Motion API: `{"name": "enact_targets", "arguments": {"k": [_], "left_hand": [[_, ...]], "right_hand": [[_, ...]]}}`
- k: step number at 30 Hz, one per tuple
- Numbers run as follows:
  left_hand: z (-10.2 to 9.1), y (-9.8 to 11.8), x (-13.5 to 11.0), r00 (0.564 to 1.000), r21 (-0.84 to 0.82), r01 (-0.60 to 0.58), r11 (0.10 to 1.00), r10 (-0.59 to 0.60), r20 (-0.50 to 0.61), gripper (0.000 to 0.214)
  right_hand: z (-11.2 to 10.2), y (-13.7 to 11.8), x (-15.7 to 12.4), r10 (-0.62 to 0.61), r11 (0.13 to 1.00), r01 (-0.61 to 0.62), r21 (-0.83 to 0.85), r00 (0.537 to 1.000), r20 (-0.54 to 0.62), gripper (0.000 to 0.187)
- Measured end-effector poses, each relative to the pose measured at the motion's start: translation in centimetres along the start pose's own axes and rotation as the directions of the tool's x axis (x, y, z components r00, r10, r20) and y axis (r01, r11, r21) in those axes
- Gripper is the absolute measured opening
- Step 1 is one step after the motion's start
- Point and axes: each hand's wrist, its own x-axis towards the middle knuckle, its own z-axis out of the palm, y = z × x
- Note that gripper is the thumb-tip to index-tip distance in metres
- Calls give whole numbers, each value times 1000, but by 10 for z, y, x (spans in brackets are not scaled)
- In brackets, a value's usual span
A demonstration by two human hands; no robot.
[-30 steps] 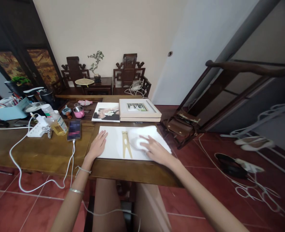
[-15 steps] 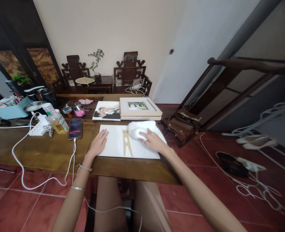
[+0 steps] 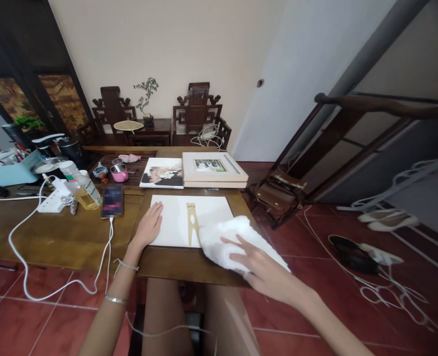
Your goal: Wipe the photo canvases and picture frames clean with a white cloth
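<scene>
A white board (image 3: pixel 174 217) is laid on the table (image 3: pixel 167 264), close to its near right corner, with a thin strip of bare wood left between the board and the near edge. On the board a gold shape (image 3: pixel 192 225) with two legs is seen, its legs pointed towards the near edge.

The board's left edge is covered by the left hand (image 3: pixel 151 226), which is laid flat and open, fingers stretched towards the far edge. A white cloth (image 3: pixel 219 242) is spread over the board's near right corner and the table's near right corner; the tip of one leg of the shape is hidden by it. The right hand (image 3: pixel 256 262) is rested on the cloth with fingers parted; whether any fold is gripped beneath cannot be told.

Beyond the board, towards the table's far edge, a picture (image 3: pixel 163 173) is set beside a frame (image 3: pixel 215 168), which is stacked on another. To the left, a phone (image 3: pixel 112 201) is plugged into a cable (image 3: pixel 109 247) that is draped over the near edge. Farther left, a bottle (image 3: pixel 87 193) is placed between the phone and a power strip (image 3: pixel 53 201).
</scene>
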Motion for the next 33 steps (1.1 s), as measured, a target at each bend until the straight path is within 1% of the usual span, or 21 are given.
{"name": "enact_targets", "arguments": {"k": [1, 3, 4, 6, 8, 10, 12, 13, 15, 18, 20, 22, 24, 25, 27, 30, 32, 33], "left_hand": [[0, 0, 0, 1000, 4, -3, 1000, 3, 7, 48], [0, -1, 0, 1000, 7, -8, 1000, 8, 11, 48], [0, -2, 0, 1000, 7, -10, 1000, 10, 11, 47], [0, -2, 0, 1000, 10, -13, 1000, 13, 15, 47], [-1, -3, -1, 1000, 11, -15, 1000, 15, 19, 47], [-1, -3, -1, 1000, 10, -16, 1000, 15, 17, 47], [0, -3, -1, 1000, 7, -13, 1000, 13, 8, 47], [0, -3, -1, 1000, 4, -10, 1000, 10, 2, 47], [0, -2, -1, 1000, -2, -3, 1000, 3, -9, 46], [2, -1, -1, 1000, -5, 6, 1000, -6, -15, 46], [3, -2, -1, 1000, -3, 0, 1000, 0, -8, 46], [3, -2, -1, 1000, 0, -12, 1000, 12, 1, 47], [3, -3, -1, 1000, 3, -20, 1000, 20, 9, 47], [2, -3, -1, 1000, 6, -22, 1000, 22, 13, 47], [1, -3, 0, 999, 13, -20, 1000, 20, 25, 47], [0, -3, 0, 999, 18, -15, 1000, 14, 38, 48], [0, -3, 0, 999, 13, -12, 1000, 11, 32, 48], [0, -3, -1, 1000, 10, -10, 1000, 9, 26, 48]], "right_hand": [[-1, 2, -1, 33, 999, -33, 20, 999, 17, 33], [-2, 15, 11, 116, 992, -117, 44, 993, 25, 29], [-1, 24, 23, 162, 986, -162, 48, 987, 10, 29], [2, 42, 54, 238, 971, -236, 43, 970, -47, 34], [6, 53, 91, 273, 962, -271, 33, 956, -102, 35], [10, 53, 122, 292, 956, -292, 20, 942, -164, 35], [15, 43, 141, 261, 964, -266, 4, 942, -209, 33], [18, 35, 144, 225, 973, -231, -4, 950, -217, 32], [23, 15, 137, 122, 992, -128, -19, 973, -195, 31], [25, -16, 102, -32, 999, 31, -6, 993, -115, 41], [21, -33, 74, -123, 992, 125, 28, 991, -45, 44], [15, -42, 53, -189, 980, 187, 69, 982, 24, 43], [9, -39, 46, -187, 980, 181, 84, 981, 57, 39], [7, -33, 48, -153, 986, 149, 77, 987, 53, 36], [6, -15, 64, -46, 998, 46, 41, 999, 16, 31], [8, 14, 108, 102, 994, -103, -21, 993, -59, 32], [11, 23, 139, 141, 988, -147, -49, 984, -110, 32], [13, 24, 150, 148, 986, -157, -62, 980, -131, 32]]}}
